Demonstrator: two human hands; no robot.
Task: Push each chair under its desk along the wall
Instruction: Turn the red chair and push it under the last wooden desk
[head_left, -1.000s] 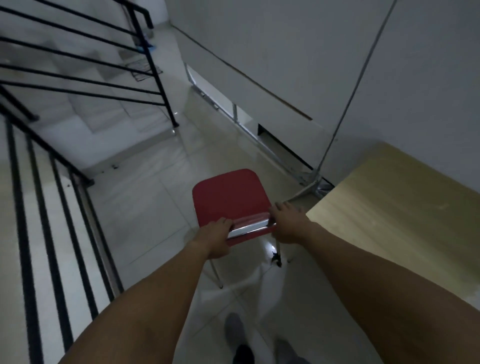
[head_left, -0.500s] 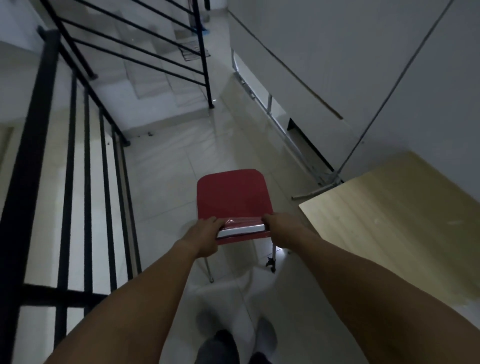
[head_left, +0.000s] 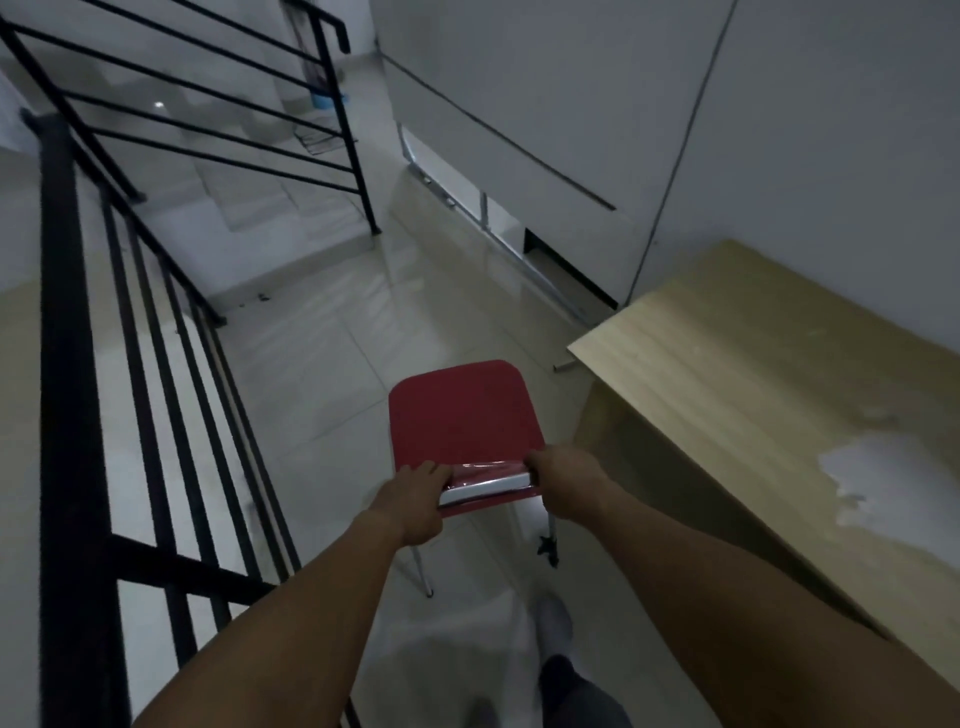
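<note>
While both hands grip its backrest, the red chair (head_left: 462, 415) stands on the tiled floor (head_left: 322, 364) just left of the wooden surface (head_left: 753, 374).

With fingers curled over the top edge, the left hand (head_left: 415, 499) holds the backrest's left end and the right hand (head_left: 566, 480) its right end. Seat at centre frame, facing away toward the upper part of the picture; two thin metal legs show beneath it. That surface fills the right side, against the white wall (head_left: 831, 130). A black railing (head_left: 67, 338) runs down the left side, with stairs in the upper left.
</note>
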